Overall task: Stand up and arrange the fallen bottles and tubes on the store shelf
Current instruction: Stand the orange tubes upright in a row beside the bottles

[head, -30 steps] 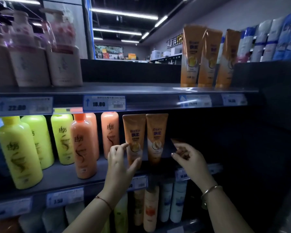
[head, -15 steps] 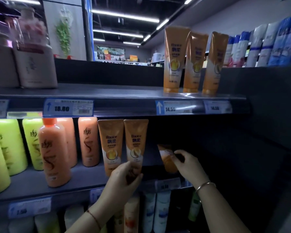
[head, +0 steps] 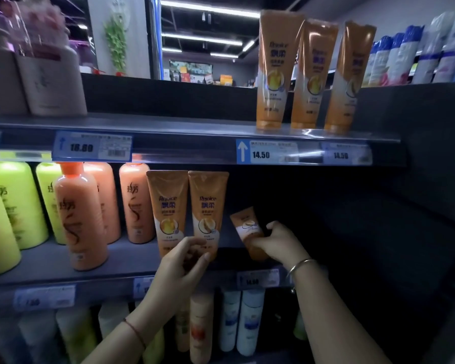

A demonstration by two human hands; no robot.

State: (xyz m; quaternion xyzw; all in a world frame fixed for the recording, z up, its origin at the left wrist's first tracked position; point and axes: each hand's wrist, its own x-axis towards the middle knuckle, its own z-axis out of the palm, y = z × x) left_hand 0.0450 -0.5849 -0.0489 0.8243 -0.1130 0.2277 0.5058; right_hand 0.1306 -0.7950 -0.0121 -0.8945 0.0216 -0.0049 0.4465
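Two orange tubes stand upright side by side on the middle shelf (head: 132,258): the left tube (head: 168,206) and the right tube (head: 208,206). My left hand (head: 184,261) touches their bottom ends, fingers curled against the base of the right tube. A third orange tube (head: 247,229) leans tilted just to the right, its top pointing up and left. My right hand (head: 276,241) grips that tilted tube around its lower half. Three more orange tubes (head: 310,74) stand upright on the top shelf.
Orange bottles (head: 82,219) and yellow-green bottles (head: 16,203) stand at the left of the middle shelf. White bottles (head: 244,321) fill the lower shelf. Pump bottles (head: 50,82) sit top left. Right of the tilted tube the middle shelf is dark.
The view has shifted right. My right hand has lifted the third tube from lying in the dark to a tilted, nearly upright pose. My left hand dropped to the standing tubes' bases.
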